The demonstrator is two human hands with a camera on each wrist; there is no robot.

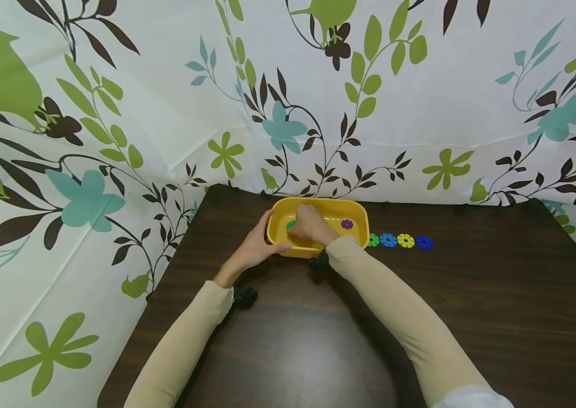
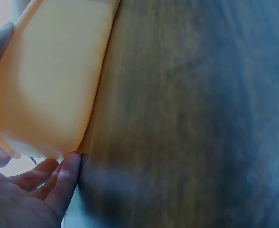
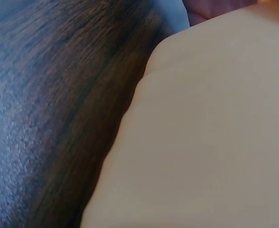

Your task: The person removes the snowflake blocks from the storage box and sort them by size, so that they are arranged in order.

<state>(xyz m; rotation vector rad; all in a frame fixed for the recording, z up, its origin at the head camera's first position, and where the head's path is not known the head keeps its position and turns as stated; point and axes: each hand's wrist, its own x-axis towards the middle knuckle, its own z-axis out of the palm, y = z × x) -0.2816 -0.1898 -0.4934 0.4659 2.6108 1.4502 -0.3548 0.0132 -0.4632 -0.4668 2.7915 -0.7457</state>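
A yellow plastic tub stands near the back of the dark table. The left hand grips its left end, thumb along the front rim and fingers round the outer end. In the left wrist view, fingers of that hand press the tub's pale outer wall. The right hand reaches down into the tub with fingers bent. Its fingertips are hidden, so what they hold does not show. Beside them is a green notched disc; a purple disc lies further right inside.
Right of the tub, a row of notched discs runs rightward: green, light blue, yellow and dark blue. A patterned cloth hangs behind the table. In the right wrist view, a pale surface fills most of the picture.
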